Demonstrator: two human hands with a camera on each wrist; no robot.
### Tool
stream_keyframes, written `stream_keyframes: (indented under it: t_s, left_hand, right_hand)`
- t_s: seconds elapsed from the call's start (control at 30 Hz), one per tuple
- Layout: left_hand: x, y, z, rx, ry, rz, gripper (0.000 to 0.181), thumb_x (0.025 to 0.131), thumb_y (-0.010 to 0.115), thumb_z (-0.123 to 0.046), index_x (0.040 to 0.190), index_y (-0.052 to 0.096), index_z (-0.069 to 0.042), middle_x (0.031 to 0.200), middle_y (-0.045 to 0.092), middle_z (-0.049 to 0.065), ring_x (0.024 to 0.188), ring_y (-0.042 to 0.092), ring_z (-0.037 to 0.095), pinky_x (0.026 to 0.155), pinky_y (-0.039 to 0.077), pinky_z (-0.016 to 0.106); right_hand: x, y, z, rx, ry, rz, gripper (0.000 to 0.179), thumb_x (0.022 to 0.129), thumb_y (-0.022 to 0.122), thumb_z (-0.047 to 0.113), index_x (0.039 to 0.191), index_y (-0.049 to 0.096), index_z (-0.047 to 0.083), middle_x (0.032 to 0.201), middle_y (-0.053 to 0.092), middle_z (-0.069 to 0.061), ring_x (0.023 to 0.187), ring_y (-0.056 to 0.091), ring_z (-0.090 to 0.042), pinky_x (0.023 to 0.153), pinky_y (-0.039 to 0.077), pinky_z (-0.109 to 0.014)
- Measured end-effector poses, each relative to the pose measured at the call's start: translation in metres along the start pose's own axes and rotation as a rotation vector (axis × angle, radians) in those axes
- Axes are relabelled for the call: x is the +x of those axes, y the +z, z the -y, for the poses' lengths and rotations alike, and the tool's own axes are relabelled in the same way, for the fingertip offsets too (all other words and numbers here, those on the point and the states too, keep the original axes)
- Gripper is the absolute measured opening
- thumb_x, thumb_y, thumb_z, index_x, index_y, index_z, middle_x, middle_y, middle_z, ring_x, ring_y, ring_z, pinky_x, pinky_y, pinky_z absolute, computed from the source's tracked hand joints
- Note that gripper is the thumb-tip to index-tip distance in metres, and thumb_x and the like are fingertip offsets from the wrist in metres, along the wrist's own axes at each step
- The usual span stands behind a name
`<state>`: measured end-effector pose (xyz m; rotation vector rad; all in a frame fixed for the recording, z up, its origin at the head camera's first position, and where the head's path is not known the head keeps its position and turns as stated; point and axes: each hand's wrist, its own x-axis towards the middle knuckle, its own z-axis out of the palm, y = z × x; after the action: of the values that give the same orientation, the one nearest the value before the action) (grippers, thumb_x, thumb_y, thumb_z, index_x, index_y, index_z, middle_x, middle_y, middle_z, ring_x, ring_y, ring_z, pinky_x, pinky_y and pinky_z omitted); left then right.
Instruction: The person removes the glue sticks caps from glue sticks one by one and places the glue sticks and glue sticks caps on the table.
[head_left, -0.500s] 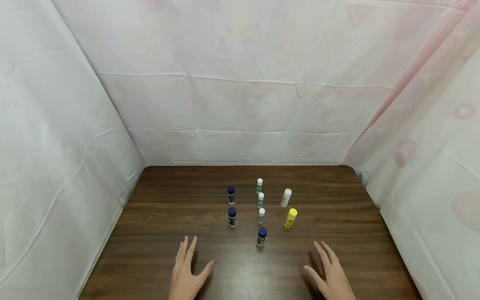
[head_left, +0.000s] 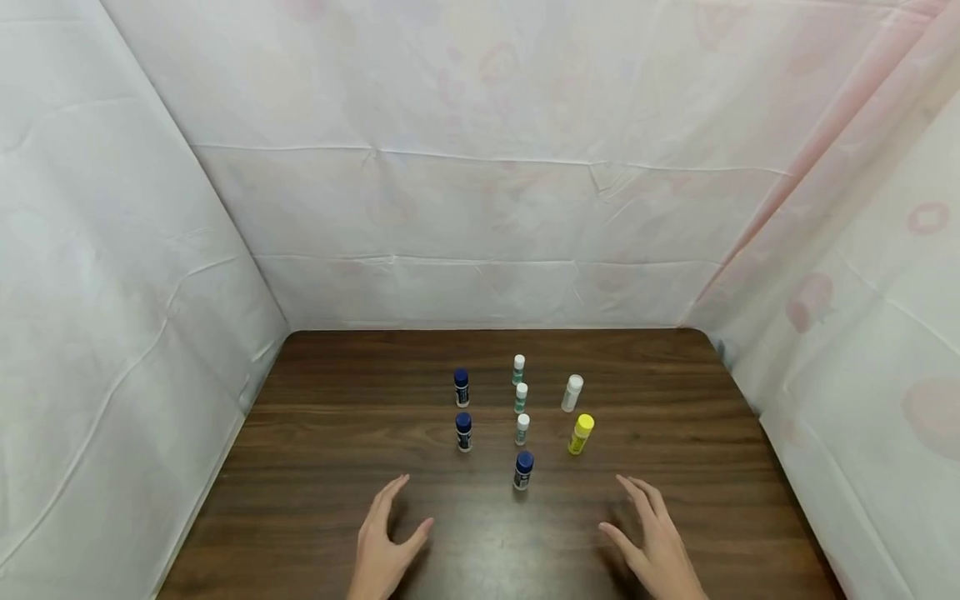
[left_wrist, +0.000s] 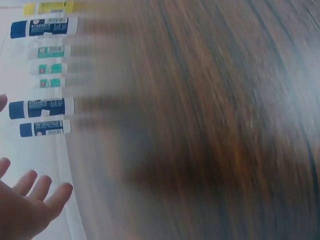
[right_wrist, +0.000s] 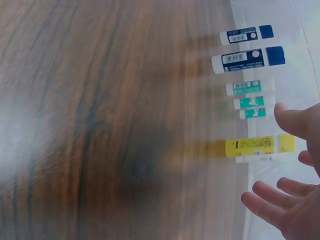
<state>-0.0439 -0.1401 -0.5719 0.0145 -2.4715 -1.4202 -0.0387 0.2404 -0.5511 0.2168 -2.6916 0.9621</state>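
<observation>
Several capped glue sticks stand upright on a brown wooden table (head_left: 315, 433). Three have navy labels and blue caps: a back-left one (head_left: 461, 388), one in front of it (head_left: 464, 432), and the nearest one (head_left: 523, 471). Three slim green-and-white sticks run in a middle row, the front one (head_left: 522, 429) closest to me. On the right are a white stick (head_left: 572, 393) and a yellow stick (head_left: 581, 434). My left hand (head_left: 384, 542), fingers loosely bent and thumb apart, is at the front left. Opposite it, my right hand (head_left: 654, 542) has its thumb spread too. Neither holds anything.
White cloth walls rise behind the table (head_left: 480, 292) and on its left (head_left: 135, 350) and right (head_left: 847, 358). The table's back corners are rounded. Both hands cast soft shadows on the wood.
Both hands have drifted slightly inward, toward each other. The left hand's fingers have bent and turned more to the right. The glue sticks stand where they were.
</observation>
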Motion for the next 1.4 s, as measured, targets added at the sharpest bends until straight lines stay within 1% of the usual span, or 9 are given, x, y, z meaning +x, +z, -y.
stream_keyframes:
  t_s: [0.17,0.3,0.53,0.7,0.87,0.97,1.1,1.27,1.4]
  left_hand:
    - [0.002,0.007,-0.003,-0.051,-0.038,0.027,0.066,0.071,0.084,-0.014,0.128,0.053,-0.027,0.130,0.054,-0.003,0.121,0.048,0.017,0.088,0.050,0.043]
    - [0.005,0.014,-0.005,-0.093,-0.051,0.046,0.066,0.070,0.084,-0.011,0.127,0.054,-0.026,0.129,0.054,-0.001,0.120,0.050,0.022,0.087,0.051,0.041]
    - [0.007,0.026,-0.007,-0.189,-0.042,0.048,0.062,0.069,0.082,0.001,0.124,0.057,-0.016,0.126,0.057,0.009,0.117,0.053,0.032,0.086,0.051,0.044]
    - [0.008,0.030,-0.010,-0.216,-0.081,0.094,0.061,0.070,0.081,-0.001,0.123,0.057,-0.020,0.125,0.057,0.006,0.116,0.054,0.028,0.087,0.051,0.040]
    - [0.012,0.035,-0.012,-0.285,-0.070,0.114,0.060,0.070,0.082,-0.003,0.121,0.058,-0.023,0.123,0.058,0.004,0.115,0.055,0.026,0.087,0.051,0.038]
    - [0.014,0.039,-0.013,-0.330,-0.063,0.117,0.058,0.069,0.082,-0.001,0.119,0.060,-0.022,0.122,0.059,0.006,0.115,0.054,0.025,0.087,0.052,0.038]
    - [0.016,0.045,-0.015,-0.353,-0.053,0.126,0.057,0.069,0.081,0.002,0.118,0.060,-0.016,0.122,0.058,0.012,0.115,0.054,0.029,0.087,0.051,0.040]
    - [0.018,0.045,-0.033,-0.397,-0.038,0.144,0.052,0.070,0.078,0.008,0.117,0.059,-0.006,0.119,0.058,0.020,0.113,0.053,0.039,0.085,0.050,0.050]
    - [0.021,0.041,-0.049,-0.401,-0.054,0.180,0.048,0.071,0.077,0.006,0.115,0.060,-0.005,0.117,0.059,0.017,0.112,0.054,0.040,0.086,0.049,0.051]
  right_hand:
    - [0.008,0.000,0.010,0.010,-0.034,-0.006,0.073,0.073,0.082,0.015,0.137,0.047,0.015,0.125,0.047,-0.006,0.096,0.059,-0.027,0.068,0.054,-0.037]
    - [0.013,0.001,0.016,0.018,-0.047,-0.006,0.073,0.071,0.083,0.011,0.135,0.048,0.016,0.123,0.048,-0.003,0.094,0.059,-0.023,0.067,0.054,-0.035]
    - [0.019,0.002,0.025,0.023,-0.052,0.008,0.069,0.070,0.083,0.008,0.131,0.051,0.015,0.121,0.050,-0.004,0.092,0.059,-0.019,0.066,0.054,-0.034]
    - [0.023,0.002,0.031,0.028,-0.080,0.005,0.065,0.068,0.083,0.004,0.126,0.054,0.013,0.121,0.051,-0.004,0.088,0.060,-0.018,0.063,0.053,-0.028]
    - [0.029,-0.001,0.039,0.025,-0.083,0.016,0.063,0.069,0.083,0.005,0.124,0.055,0.016,0.120,0.051,-0.001,0.088,0.060,-0.014,0.064,0.053,-0.027]
    - [0.032,-0.002,0.044,0.013,-0.079,0.030,0.061,0.069,0.083,0.006,0.123,0.056,0.016,0.118,0.051,0.001,0.088,0.059,-0.012,0.064,0.052,-0.026]
    - [0.036,-0.002,0.050,-0.005,-0.095,0.025,0.061,0.067,0.084,0.005,0.121,0.058,0.017,0.115,0.052,0.004,0.086,0.058,-0.009,0.061,0.049,-0.023]
    - [0.042,-0.001,0.055,-0.019,-0.127,0.012,0.062,0.064,0.086,0.004,0.119,0.060,0.016,0.113,0.053,0.004,0.084,0.056,-0.007,0.059,0.045,-0.022]
    - [0.046,0.000,0.059,-0.009,-0.143,0.020,0.062,0.063,0.086,0.003,0.118,0.060,0.015,0.112,0.054,0.003,0.084,0.055,-0.007,0.057,0.043,-0.020]
